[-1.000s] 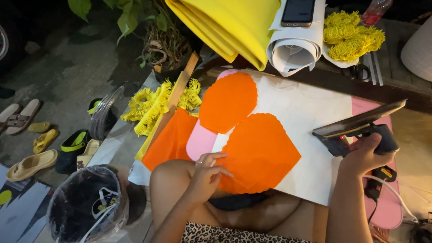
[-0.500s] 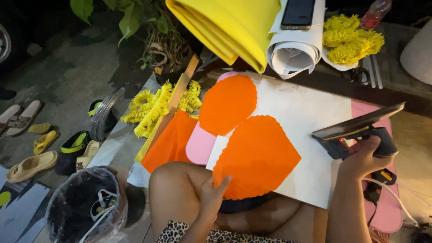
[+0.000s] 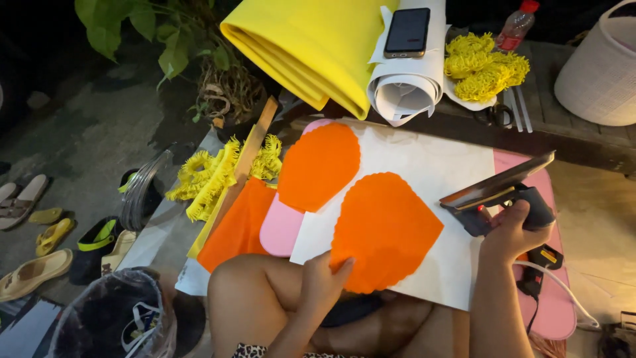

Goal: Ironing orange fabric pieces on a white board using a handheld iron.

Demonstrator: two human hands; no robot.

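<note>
On white sheet (image 3: 424, 166), near edge: left hand (image 3: 322, 282) flat, fingers spread, pressing near-left edge of orange scalloped cutout (image 3: 384, 229). Right hand (image 3: 510, 232) closed around glue gun (image 3: 503, 199) handle, held just off cutout's right edge, above sheet. Second orange cutout (image 3: 319, 164) far-left, overlapping sheet's left edge and pink piece (image 3: 281, 229). Bare white strip between two cutouts and along far edge. Yellow roll (image 3: 311, 46) and paper roll (image 3: 404, 93) crowd far side.
</note>
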